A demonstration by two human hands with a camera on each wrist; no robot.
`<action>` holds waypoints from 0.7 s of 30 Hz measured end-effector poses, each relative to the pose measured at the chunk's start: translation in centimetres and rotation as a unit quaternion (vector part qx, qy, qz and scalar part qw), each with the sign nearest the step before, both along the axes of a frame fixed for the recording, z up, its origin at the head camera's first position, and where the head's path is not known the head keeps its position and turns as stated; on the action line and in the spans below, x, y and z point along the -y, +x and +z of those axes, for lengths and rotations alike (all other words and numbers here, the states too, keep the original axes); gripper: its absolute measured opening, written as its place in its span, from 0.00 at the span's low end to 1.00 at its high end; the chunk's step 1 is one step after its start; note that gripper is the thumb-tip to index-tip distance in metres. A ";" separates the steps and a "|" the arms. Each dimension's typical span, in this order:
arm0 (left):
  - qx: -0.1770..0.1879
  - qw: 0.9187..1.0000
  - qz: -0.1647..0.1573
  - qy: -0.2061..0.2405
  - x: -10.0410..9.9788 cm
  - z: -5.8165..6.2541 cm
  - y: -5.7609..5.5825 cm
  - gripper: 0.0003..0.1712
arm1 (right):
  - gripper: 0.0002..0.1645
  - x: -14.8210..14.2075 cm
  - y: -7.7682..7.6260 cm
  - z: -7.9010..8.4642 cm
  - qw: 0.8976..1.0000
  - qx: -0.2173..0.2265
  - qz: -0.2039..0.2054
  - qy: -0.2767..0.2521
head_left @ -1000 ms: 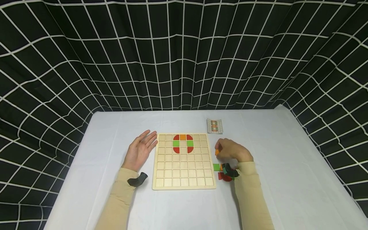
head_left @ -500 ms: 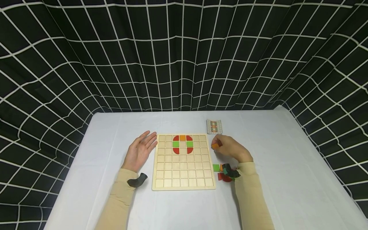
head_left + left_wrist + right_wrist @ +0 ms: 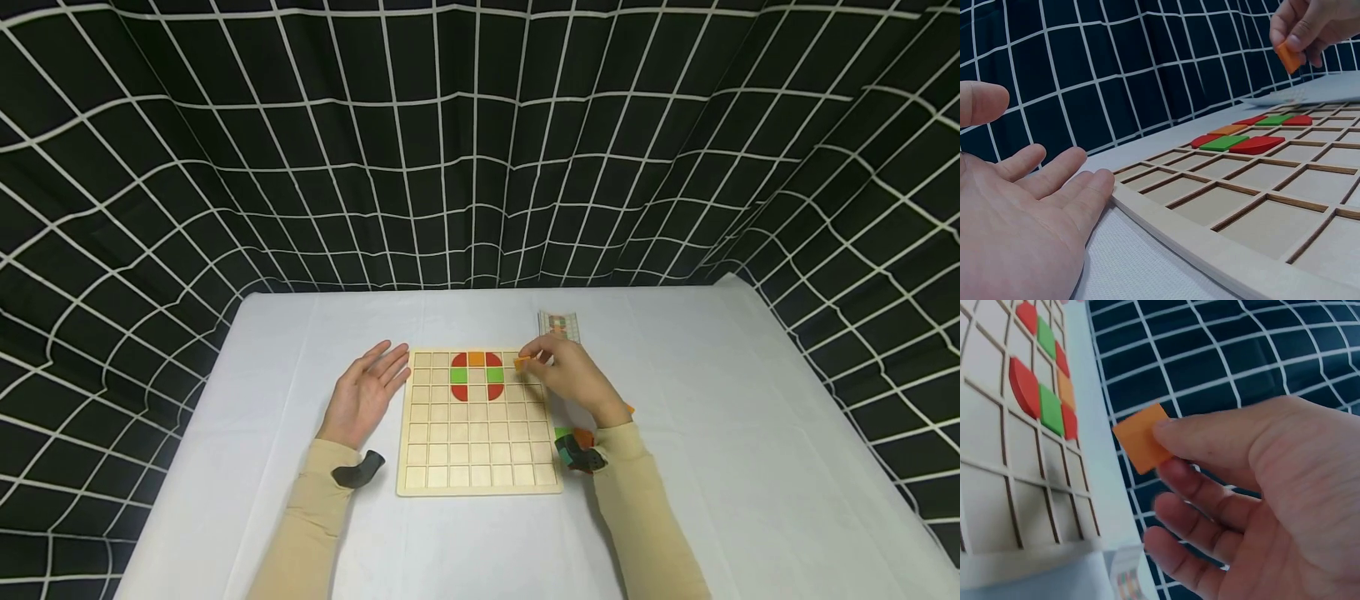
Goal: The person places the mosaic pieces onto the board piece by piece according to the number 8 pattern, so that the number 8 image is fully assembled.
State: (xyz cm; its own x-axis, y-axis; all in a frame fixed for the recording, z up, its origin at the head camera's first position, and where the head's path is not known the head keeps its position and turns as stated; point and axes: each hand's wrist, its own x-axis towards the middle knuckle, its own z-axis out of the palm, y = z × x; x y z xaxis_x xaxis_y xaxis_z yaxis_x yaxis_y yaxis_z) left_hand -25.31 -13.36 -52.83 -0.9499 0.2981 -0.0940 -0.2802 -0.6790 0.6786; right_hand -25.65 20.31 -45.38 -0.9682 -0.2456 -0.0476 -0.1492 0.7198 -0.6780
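My right hand (image 3: 572, 373) pinches an orange square tile (image 3: 1142, 437) between thumb and index finger, raised over the upper right of the wooden grid board (image 3: 480, 477). Palm up, my left hand (image 3: 363, 396) lies at the board's left edge with its fingers extended and holds nothing; in the left wrist view its fingertips (image 3: 1102, 181) are at the rim. Near the board's top sits a ring of tiles: red rounded corner pieces (image 3: 459, 392), green squares (image 3: 495, 375) and one orange square (image 3: 476, 359). The cell inside the ring is bare wood.
Behind the right hand lies a pattern card (image 3: 568, 323), partly covered by it. Loose tiles, including a green one (image 3: 561, 432), lie right of the board, mostly hidden under the right wrist. A black gridded curtain (image 3: 480, 167) hangs behind the white table (image 3: 300, 317).
The right hand has moved up and left with the orange tile, from beside the board to above its upper right cells. My left hand stays where it was.
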 end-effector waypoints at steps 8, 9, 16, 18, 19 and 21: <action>0.001 1.000 0.000 0.003 0.0 0.0 0.0 0.32 | 0.10 1.3 0.0 -0.1 1.000 0.001 0.002 -0.021; 0.001 1.000 0.001 0.004 0.0 0.0 0.0 0.32 | 0.10 1.5 0.0 -0.1 1.000 0.004 0.003 -0.024; 0.002 1.000 0.001 0.007 0.0 0.1 0.0 0.32 | 0.08 3.1 0.2 -0.7 0.999 0.016 0.011 -0.028; 0.003 1.000 0.001 0.007 0.0 0.1 0.0 0.32 | 0.08 3.5 0.2 -0.9 0.999 0.010 0.013 -0.029; 0.004 1.000 0.002 0.006 0.0 0.0 0.0 0.32 | 0.08 3.7 0.3 -1.0 0.999 0.007 0.016 -0.029; 0.004 1.000 0.003 0.006 0.0 0.0 0.0 0.32 | 0.08 4.0 0.4 -1.2 0.999 0.005 0.020 -0.028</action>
